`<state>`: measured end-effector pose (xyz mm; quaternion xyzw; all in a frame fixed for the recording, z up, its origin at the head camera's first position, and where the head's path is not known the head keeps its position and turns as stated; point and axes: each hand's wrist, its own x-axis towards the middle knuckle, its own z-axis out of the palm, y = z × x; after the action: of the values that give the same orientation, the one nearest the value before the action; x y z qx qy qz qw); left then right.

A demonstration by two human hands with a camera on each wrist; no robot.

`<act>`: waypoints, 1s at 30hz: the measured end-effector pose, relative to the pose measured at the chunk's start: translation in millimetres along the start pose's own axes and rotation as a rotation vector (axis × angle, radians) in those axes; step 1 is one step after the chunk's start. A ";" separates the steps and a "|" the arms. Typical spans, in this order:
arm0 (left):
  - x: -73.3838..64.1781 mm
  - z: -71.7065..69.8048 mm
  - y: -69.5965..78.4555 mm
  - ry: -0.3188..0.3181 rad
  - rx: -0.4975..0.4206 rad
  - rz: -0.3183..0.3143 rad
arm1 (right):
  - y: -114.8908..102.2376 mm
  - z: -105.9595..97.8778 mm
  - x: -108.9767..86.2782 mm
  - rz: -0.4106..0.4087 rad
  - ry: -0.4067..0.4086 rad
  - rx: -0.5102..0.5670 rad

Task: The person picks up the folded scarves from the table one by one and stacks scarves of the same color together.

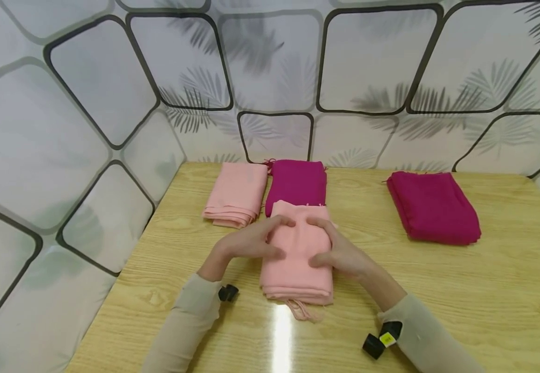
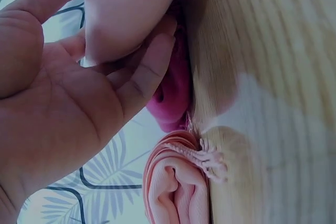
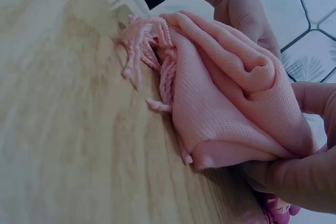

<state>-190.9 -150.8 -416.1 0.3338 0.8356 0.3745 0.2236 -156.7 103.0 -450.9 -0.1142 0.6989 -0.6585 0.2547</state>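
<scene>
A folded pink scarf (image 1: pixel 297 274) with twisted fringe lies in front of me, its far end overlapping a folded magenta scarf (image 1: pixel 298 181). My left hand (image 1: pixel 251 241) grips its left side, thumb and fingertips on top. From the right, my right hand (image 1: pixel 346 254) holds the opposite side the same way. In the left wrist view, some left fingers (image 2: pixel 149 72) reach beneath the scarf's edge. The right wrist view shows the scarf's rolled layers (image 3: pixel 226 103) and its fringe (image 3: pixel 149 40) hanging by the tabletop.
Another folded pink scarf (image 1: pixel 237 191) lies at the back left, beside the magenta one. A second magenta scarf (image 1: pixel 433 207) sits at the right on the wooden table (image 1: pixel 498 300). Behind the table hangs a patterned curtain (image 1: pixel 274 62).
</scene>
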 end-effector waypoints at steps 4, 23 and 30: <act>-4.3 -2.7 0.7 -0.038 0.016 0.006 | -0.2 4.7 -3.6 0.016 -0.024 -0.016; -12.2 -7.9 0.5 -0.191 0.032 -0.052 | 1.1 19.9 -10.8 0.021 -0.055 -0.152; -13.5 -8.8 -1.4 -0.187 0.034 -0.043 | 0.8 22.6 -10.8 0.011 -0.049 -0.207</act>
<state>-187.7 -165.5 -410.0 0.3533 0.8242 0.3225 0.3030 -136.0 88.9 -449.6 -0.1522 0.7574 -0.5782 0.2624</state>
